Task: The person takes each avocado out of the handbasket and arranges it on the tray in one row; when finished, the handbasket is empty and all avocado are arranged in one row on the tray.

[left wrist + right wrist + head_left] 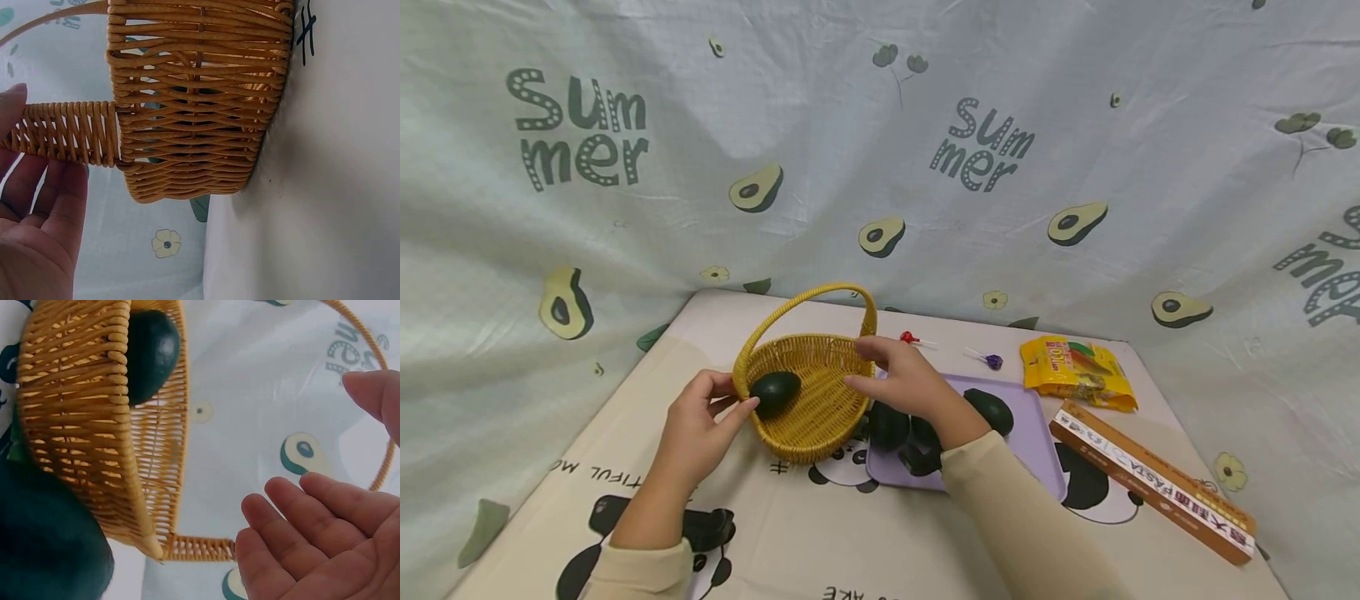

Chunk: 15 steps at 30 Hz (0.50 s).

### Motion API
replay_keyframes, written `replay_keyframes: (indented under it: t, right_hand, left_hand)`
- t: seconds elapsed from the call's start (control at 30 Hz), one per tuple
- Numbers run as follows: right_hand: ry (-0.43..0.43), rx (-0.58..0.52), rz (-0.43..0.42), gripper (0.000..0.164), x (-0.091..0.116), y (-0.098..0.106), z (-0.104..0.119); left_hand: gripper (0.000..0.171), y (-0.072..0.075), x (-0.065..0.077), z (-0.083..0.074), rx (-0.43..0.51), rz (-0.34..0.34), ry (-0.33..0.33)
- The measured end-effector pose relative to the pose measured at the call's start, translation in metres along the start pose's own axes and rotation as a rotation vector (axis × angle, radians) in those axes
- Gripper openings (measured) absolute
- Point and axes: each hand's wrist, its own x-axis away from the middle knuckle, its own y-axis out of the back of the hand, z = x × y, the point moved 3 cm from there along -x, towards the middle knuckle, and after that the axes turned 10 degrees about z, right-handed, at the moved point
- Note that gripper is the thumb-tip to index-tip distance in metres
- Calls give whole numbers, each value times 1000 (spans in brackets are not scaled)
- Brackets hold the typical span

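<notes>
A yellow woven basket (pixel 808 417) with a tall arched handle stands on the table, with one dark green avocado (pixel 775 393) at its left inside. My left hand (pixel 700 425) holds the left foot of the handle, thumb on one side and fingers on the other; the left wrist view shows this hand (pixel 44 219) at the woven strip. Over the basket's right rim is my right hand (pixel 902 379), fingers extended and palm bare in the right wrist view (pixel 325 537). Whether it touches the handle I cannot tell. Beside the basket, more avocados (pixel 988 410) lie on a lilac tray (pixel 1045 450), partly hidden by my right arm.
Behind the tray lie a red lollipop (pixel 910 337) and a purple lollipop (pixel 993 362). To the right are a yellow snack bag (pixel 1078 371) and a long pasta box (pixel 1150 479). A printed cloth curtain (pixel 820 108) hangs along the table's back and sides.
</notes>
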Motion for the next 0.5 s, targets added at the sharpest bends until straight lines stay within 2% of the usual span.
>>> replay_keyframes:
  t: [0.37, 0.5]
  right_hand:
    - [-45, 25, 61, 61, -32, -13, 10]
    - [-88, 32, 78, 64, -43, -19, 14]
  left_hand:
    - [33, 1, 0, 0, -18, -4, -25]
    - [32, 1, 1, 0, -18, 0, -23]
